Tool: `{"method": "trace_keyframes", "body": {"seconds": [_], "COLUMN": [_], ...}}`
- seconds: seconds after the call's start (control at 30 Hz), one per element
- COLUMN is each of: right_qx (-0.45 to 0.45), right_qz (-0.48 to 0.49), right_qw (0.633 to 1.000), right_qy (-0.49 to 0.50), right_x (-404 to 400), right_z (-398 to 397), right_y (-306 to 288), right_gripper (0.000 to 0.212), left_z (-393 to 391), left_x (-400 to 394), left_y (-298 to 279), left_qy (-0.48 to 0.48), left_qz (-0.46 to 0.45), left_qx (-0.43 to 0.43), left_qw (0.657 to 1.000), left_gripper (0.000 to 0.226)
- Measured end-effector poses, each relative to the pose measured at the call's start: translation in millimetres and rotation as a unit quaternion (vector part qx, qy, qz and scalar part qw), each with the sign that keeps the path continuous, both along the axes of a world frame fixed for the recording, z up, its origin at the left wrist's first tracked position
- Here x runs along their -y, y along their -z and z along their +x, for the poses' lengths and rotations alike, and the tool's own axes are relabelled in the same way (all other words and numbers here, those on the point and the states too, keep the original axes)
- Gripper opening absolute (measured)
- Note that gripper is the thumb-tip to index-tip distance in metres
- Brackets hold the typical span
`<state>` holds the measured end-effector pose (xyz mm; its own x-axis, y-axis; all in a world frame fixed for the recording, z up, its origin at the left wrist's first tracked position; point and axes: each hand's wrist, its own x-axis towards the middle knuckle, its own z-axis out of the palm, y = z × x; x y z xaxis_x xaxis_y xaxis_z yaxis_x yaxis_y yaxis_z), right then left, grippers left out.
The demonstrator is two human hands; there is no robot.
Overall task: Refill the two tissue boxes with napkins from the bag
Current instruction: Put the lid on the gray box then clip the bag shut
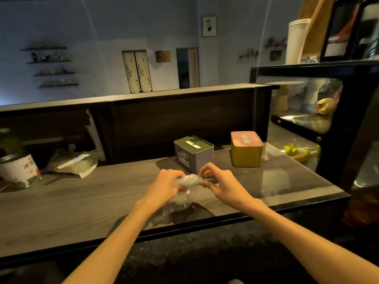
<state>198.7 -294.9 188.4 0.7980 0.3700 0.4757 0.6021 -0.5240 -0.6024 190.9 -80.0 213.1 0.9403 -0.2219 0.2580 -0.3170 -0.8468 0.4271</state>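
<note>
We hold the clear plastic bag point(185, 182) above the bench point(82, 201) with both hands. The left hand point(167, 183) keeps a closed grip on the gathered neck of the bag. The right hand point(220, 182) pinches a teal strip point(209, 179) at the bag's mouth, probably a seal or tie; we cannot tell which. We judge this two-handed hold to steady the bag while the mouth is opened. The bag's body hangs down to the bench, and its contents are not clearly visible.

The two tissue boxes stand just beyond the hands, lids on: the purple box point(193, 151) with a green lid, and the yellow box point(247, 149) with a pink lid to its right. Both sit within reach for refilling.
</note>
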Motion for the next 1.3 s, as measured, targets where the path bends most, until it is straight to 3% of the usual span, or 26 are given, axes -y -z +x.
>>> {"method": "trace_keyframes", "body": {"seconds": [0.23, 0.37, 0.43, 0.6, 0.73, 0.87, 0.97, 1.1, 1.3], "right_qx": [-0.032, -0.078, -0.142, -0.304, -0.36, -0.384, -0.391, -0.441, -0.542], "right_qz": [0.002, 0.124, 0.219, 0.359, 0.376, 0.395, 0.389, 0.426, 0.437], "right_qw": [0.999, 0.985, 0.957, 0.872, 0.836, 0.793, 0.763, 0.686, 0.581], "right_qy": [0.028, 0.089, 0.124, 0.138, 0.172, 0.261, 0.337, 0.391, 0.422], "right_x": [55.7, 102.7, 127.5, 200.2, 254.0, 303.5, 335.8, 358.0, 389.0], "right_z": [-7.8, -22.3, -36.1, -72.9, -106.8, -131.2, -146.2, -157.9, -149.7], "right_y": [-16.9, -16.7, -7.6, 41.8, 95.4, 154.2, 206.3, 291.0, 403.9], "right_gripper": [0.022, 0.04, 0.057, 0.071, 0.044, 0.038, 0.033, 0.027, 0.03], "left_z": [-13.3, -22.0, -30.6, -44.6, -56.9, -68.5, -69.3, -74.7, -78.3], "left_x": [55.3, 110.0, 145.7, 240.9, 315.4, 375.0, 402.5, 430.9, 468.3], "left_y": [3.4, 6.0, 12.4, 46.8, 95.0, 151.5, 206.4, 284.8, 393.5], "left_qy": [0.039, 0.102, 0.131, 0.165, 0.171, 0.195, 0.186, 0.158, 0.081], "left_qz": [-0.023, -0.079, -0.104, -0.17, -0.167, -0.142, -0.161, -0.209, -0.227], "left_qx": [0.025, -0.013, -0.03, -0.086, -0.158, -0.231, -0.3, -0.438, -0.478], "left_qw": [0.999, 0.992, 0.985, 0.968, 0.958, 0.943, 0.922, 0.86, 0.845], "left_gripper": [0.011, 0.008, 0.008, 0.014, 0.016, 0.018, 0.037, 0.028, 0.018]}}
